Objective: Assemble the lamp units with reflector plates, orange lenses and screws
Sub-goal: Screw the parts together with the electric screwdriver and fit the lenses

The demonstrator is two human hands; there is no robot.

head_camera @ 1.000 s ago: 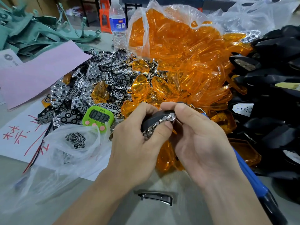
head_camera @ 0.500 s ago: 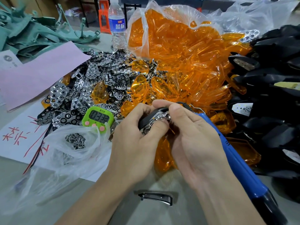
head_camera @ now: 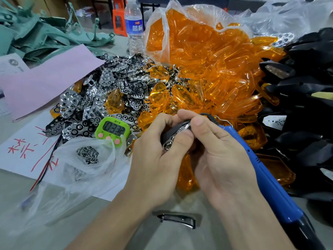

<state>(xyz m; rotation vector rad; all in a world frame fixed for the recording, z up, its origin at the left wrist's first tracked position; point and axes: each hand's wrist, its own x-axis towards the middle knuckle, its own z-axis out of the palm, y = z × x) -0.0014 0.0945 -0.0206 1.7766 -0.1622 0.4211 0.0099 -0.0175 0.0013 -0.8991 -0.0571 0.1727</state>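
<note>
Head camera showed me both hands meeting low in the middle, above the table (head_camera: 54, 222) and just in front of the pile of orange lenses (head_camera: 207, 69). My left hand (head_camera: 158, 159) gripped the lamp unit (head_camera: 171, 131), a black housing with a shiny reflector plate (head_camera: 170, 144) seated in it. Its fingers (head_camera: 162, 121) were curled round the housing and the thumb pressed on the plate. My right hand (head_camera: 221, 159) pinched the unit's upper edge, thumb on top, the other digits curled beneath. A blue screwdriver (head_camera: 261, 170) ran along the outside of that hand; whether it was held I could not tell. Left of the hands lay a bag of screws (head_camera: 88, 154), a green timer (head_camera: 112, 130) and a heap of loose plates (head_camera: 100, 98). Black housings (head_camera: 302, 87) were stacked at the right.
</note>
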